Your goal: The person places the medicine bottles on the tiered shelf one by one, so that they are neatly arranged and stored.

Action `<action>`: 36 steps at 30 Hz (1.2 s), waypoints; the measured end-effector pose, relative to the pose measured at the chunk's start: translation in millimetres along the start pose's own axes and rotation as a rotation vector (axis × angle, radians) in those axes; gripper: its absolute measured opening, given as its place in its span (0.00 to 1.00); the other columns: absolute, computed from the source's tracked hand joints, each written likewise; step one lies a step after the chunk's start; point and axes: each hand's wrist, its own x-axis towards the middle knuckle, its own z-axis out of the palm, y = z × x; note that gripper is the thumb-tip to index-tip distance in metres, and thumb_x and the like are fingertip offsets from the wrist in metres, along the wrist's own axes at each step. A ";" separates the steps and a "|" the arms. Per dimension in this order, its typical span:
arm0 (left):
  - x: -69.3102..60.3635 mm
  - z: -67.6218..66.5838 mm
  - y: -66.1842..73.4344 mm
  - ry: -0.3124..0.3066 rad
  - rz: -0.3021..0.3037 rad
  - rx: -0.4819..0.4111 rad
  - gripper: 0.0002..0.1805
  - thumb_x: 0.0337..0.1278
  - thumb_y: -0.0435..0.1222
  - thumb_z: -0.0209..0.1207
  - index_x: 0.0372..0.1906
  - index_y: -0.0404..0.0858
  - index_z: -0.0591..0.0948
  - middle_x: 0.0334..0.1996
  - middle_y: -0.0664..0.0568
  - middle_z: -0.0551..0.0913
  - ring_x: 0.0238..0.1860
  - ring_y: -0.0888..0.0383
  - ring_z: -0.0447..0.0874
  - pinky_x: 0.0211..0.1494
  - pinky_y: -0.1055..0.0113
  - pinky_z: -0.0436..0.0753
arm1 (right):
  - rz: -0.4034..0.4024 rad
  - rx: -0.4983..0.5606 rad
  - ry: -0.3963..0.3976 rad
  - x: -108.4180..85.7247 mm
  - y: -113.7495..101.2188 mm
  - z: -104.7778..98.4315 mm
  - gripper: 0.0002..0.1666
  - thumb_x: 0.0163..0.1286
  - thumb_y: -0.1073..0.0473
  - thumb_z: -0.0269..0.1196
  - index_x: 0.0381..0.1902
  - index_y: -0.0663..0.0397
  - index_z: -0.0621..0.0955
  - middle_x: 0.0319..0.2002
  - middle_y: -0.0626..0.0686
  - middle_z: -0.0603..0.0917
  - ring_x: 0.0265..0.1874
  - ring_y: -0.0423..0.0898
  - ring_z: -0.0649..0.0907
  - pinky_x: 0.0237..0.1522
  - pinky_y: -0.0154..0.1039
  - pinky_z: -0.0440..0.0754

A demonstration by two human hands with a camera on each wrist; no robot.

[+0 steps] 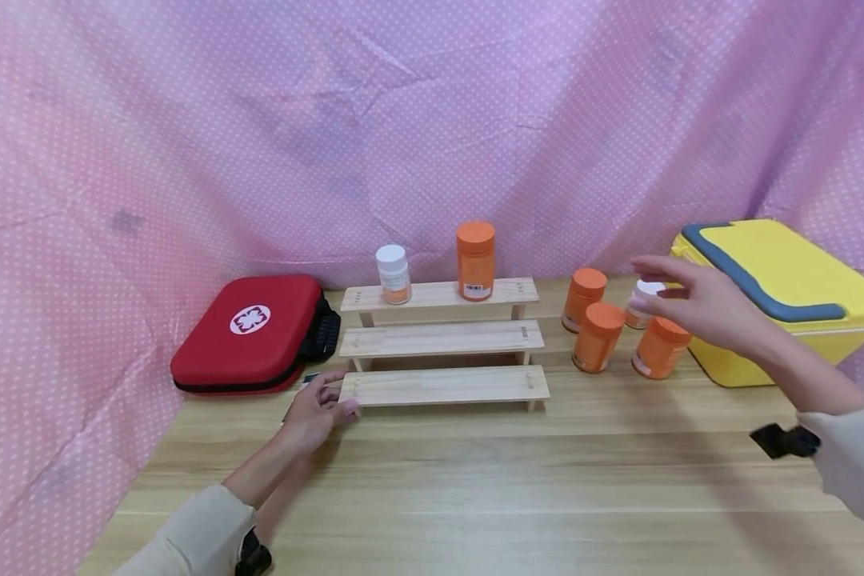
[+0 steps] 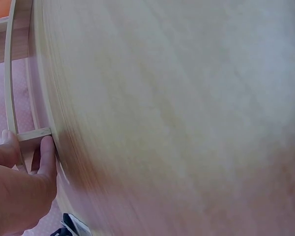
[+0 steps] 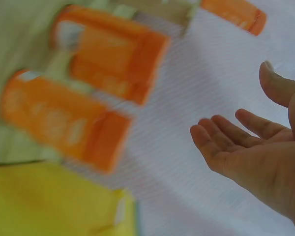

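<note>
Left hand (image 1: pixel 311 418) pinches the left end of the three-tier wooden rack (image 1: pixel 442 386), centred on the table (image 1: pixel 461 488) | right hand (image 1: pixel 716 308), fingers spread, hovers near three orange bottles (image 1: pixel 596 344) and a white-capped bottle (image 1: pixel 638 319) (contents hidden) | left, red first-aid case (image 1: pixel 277 344); right, yellow cooler box (image 1: pixel 799 264); both closed | top step: small white bottle (image 1: pixel 394 272), tall orange bottle (image 1: pixel 476 260), both capped

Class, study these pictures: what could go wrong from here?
The open right hand, near closely grouped orange cylindrical bottles, might knock one over. The left hand holds the left end of the tiered pale wooden rack; a tug could topple the white cylindrical bottle standing on its top tier.
</note>
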 end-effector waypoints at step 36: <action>1.0 -1.6 -0.5 0.000 0.009 0.017 0.31 0.59 0.21 0.58 0.67 0.30 0.62 0.48 0.33 0.79 0.40 0.58 0.82 0.44 0.66 0.85 | -0.044 -0.101 0.194 -28.4 85.5 28.3 0.25 0.69 0.56 0.62 0.57 0.66 0.73 0.39 0.63 0.80 0.30 0.32 0.71 0.28 0.24 0.68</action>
